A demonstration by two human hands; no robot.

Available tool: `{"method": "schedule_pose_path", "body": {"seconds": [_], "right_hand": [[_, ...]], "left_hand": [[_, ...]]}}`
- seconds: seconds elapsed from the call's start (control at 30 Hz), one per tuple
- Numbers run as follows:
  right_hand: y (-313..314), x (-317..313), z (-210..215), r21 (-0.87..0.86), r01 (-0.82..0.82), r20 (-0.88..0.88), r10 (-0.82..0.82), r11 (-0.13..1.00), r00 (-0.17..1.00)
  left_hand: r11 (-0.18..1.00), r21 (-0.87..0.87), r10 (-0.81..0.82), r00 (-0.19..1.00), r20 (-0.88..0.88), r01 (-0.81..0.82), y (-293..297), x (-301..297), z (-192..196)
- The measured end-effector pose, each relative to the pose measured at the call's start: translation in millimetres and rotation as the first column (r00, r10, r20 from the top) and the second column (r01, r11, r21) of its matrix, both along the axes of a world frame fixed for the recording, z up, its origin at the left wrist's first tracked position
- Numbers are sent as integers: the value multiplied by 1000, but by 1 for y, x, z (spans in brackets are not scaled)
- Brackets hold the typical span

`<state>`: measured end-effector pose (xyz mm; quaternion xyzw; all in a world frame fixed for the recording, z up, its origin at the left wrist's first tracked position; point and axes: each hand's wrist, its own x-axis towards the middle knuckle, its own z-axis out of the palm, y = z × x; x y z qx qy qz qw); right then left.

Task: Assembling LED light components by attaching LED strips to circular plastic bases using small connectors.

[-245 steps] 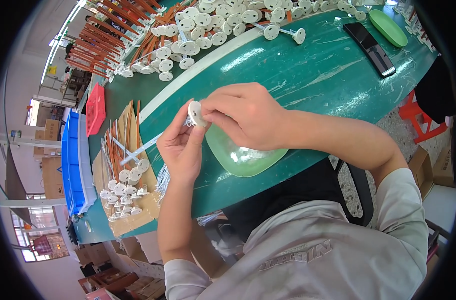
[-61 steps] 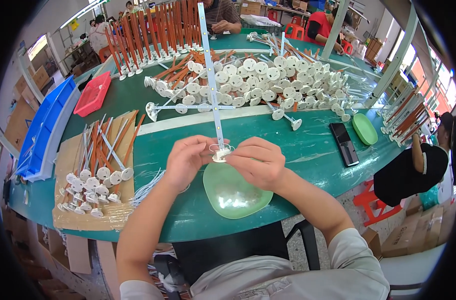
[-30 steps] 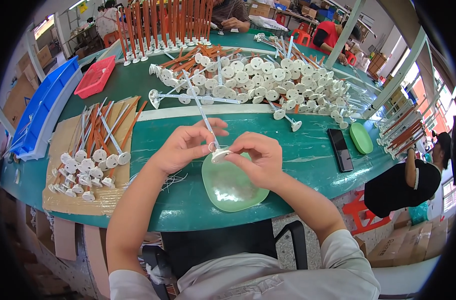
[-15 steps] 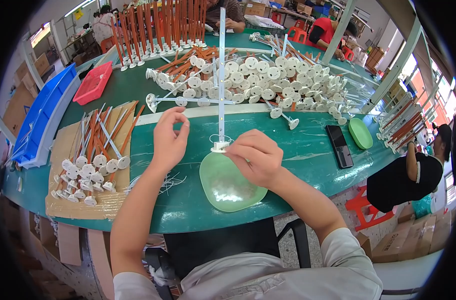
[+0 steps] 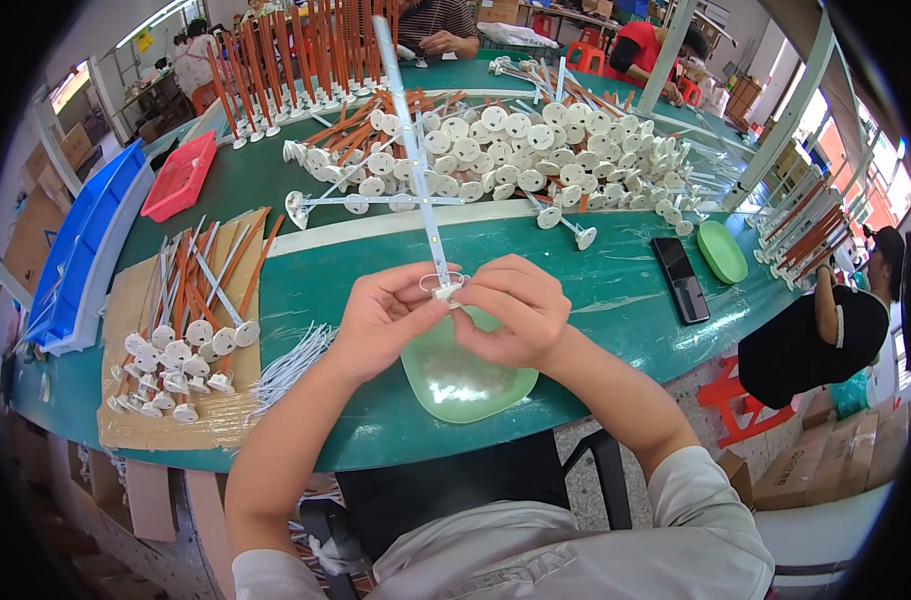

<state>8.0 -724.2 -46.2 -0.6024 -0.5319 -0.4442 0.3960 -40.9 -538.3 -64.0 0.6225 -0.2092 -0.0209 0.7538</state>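
A narrow white LED strip [image 5: 423, 185] stands up from its small white base, its top leaning left. My left hand [image 5: 384, 315] is closed round the base's left side, thumb and fingers pinching near where a thin white wire loops. My right hand [image 5: 519, 308] pinches the same base from the right, fingertips almost meeting the left ones. What the fingertips grip exactly is partly hidden. Just below both hands lies a shallow light-green tray [image 5: 466, 402]. Beside my left forearm is a bundle of thin white wires [image 5: 298, 365].
A cardboard sheet [image 5: 124, 425] at left carries strips with round white bases. Beyond the hands lies a big pile of round white bases [image 5: 536, 140]. A red basket [image 5: 182, 175], blue bin [image 5: 86, 245], black phone [image 5: 680, 280] and green dish [image 5: 722, 252] surround the work area. Other people sit nearby.
My left hand has come in from the left and closed on the strip's base beside my right hand. The strip now tilts left at its top.
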Motion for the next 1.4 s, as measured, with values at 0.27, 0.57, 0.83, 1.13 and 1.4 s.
{"method": "schedule_pose_path", "body": {"seconds": [0.27,0.57,0.83,1.13,1.4], "right_hand": [[-1,1,-1,7,-48,-109,49,999,993],[-3,7,-1,-58,-57,-150,47,997,988],[-1,8,-14,-54,2,-328,-19,999,944],[-2,-6,-15,-362,-9,-448,-166,932,878],[-2,-12,-23,-685,-225,-496,-217,693,841]], "left_hand": [[945,-320,-124,981,-150,70,-5,0,-4],[983,-183,5,997,-75,-19,-1,4,-3],[975,-146,145,978,-153,-167,-8,3,-3],[862,-45,503,863,-47,-505,3,9,5],[912,-70,394,910,-132,-405,1,12,0]]}}
